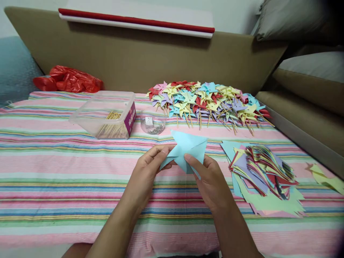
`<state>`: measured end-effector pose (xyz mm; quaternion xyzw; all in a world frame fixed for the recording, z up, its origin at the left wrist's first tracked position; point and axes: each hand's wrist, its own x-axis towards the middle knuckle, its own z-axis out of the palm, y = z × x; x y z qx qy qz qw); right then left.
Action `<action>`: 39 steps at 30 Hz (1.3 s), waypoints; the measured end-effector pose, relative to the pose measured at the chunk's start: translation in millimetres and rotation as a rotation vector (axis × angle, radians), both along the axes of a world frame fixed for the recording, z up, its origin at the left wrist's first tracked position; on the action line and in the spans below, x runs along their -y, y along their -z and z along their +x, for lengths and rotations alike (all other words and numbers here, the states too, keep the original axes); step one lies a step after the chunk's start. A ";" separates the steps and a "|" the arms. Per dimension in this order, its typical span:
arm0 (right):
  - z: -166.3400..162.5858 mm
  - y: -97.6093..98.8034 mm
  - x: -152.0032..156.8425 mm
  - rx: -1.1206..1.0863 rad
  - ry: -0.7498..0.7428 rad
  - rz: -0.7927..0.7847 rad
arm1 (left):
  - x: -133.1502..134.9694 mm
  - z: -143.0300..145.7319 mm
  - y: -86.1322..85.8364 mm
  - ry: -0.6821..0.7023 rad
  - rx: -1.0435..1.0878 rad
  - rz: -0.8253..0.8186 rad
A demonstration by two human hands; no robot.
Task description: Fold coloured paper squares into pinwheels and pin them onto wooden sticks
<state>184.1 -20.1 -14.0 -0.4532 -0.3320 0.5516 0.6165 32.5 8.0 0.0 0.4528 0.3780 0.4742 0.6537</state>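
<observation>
Both my hands hold a light blue paper square [186, 148] that is partly folded into a pinwheel shape, just above the striped cloth. My left hand [149, 168] pinches its left side with fingers and thumb. My right hand [208, 179] pinches its lower right part, index finger pressed on the centre. A stack of cut coloured paper squares [264, 172] lies close to my right hand.
A pile of finished paper pinwheels on sticks [206, 102] lies at the back. A clear plastic box of wooden sticks [107, 114] and a small clear container of pins [153, 123] stand behind my hands. A red plastic bag [70, 79] sits far left. The striped tablecloth [67, 172] covers the surface.
</observation>
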 end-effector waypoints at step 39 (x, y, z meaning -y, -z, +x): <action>-11.4 6.2 1.4 0.747 0.059 0.424 | 0.2 8.6 7.1 -0.367 0.213 -0.142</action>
